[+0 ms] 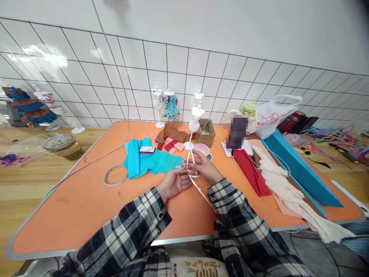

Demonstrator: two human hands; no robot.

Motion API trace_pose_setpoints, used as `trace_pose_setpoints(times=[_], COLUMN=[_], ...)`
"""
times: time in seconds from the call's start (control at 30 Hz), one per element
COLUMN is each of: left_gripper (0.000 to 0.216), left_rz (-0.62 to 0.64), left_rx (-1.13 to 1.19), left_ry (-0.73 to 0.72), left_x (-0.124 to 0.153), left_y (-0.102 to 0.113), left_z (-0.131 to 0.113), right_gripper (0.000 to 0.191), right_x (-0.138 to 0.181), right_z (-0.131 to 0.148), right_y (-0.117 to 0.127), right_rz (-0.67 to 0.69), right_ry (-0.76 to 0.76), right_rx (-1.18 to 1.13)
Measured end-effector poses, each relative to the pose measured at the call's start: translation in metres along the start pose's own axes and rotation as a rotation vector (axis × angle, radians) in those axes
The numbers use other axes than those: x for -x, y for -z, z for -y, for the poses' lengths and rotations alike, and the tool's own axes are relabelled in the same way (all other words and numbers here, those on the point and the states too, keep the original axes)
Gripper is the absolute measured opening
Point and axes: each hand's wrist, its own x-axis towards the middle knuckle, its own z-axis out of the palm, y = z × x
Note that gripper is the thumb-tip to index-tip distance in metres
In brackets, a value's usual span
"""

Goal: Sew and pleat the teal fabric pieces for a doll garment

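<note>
My right hand (206, 168) is closed in a pinch on a narrow white ribbon (198, 187), which loops above the fingers and trails down toward the table's front edge. My left hand (176, 182) lies palm up just to the left, fingers curled and tips at the ribbon's lower part. A small metallic tool (182, 167) shows by the left fingertips; its kind is unclear. Just beyond the hands stands a small white dress-form mannequin (196, 114) on a round base. A pale pink bowl (202, 149) sits behind my right hand.
Turquoise crepe paper (144, 161) with a small box (147, 149) on it lies left, near a tape ring (115, 175). Behind are brown paper (174, 132), a cardboard box (206, 132) and a dressed mannequin (170, 105). Red paper (250, 171) and cream paper (276, 179) lie right.
</note>
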Motion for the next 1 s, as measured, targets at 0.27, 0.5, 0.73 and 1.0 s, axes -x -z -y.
trace_pose_setpoints(times=[0.27, 0.5, 0.73, 1.0], left_gripper=[0.018, 0.046, 0.029, 0.033], left_rz=[0.077, 0.035, -0.024, 0.263], left_rx=[-0.087, -0.673, -1.158, -0.508], left_ry=[0.068, -0.270, -0.753, -0.382], left_x=[0.006, 0.017, 0.018, 0.017], left_y=[0.002, -0.008, -0.015, -0.019], left_z=[-0.010, -0.004, 0.000, 0.007], right_gripper=[0.049, 0.043, 0.048, 0.047], right_x=[0.002, 0.014, 0.033, 0.040], right_z=[-0.004, 0.009, 0.009, 0.012], right_y=[0.023, 0.028, 0.001, -0.009], right_rz=[-0.144, -0.232, 0.007, 0.160], right_ry=[0.065, 0.198, 0.069, 0.007], right_rx=[0.092, 0.235, 0.201, -0.310])
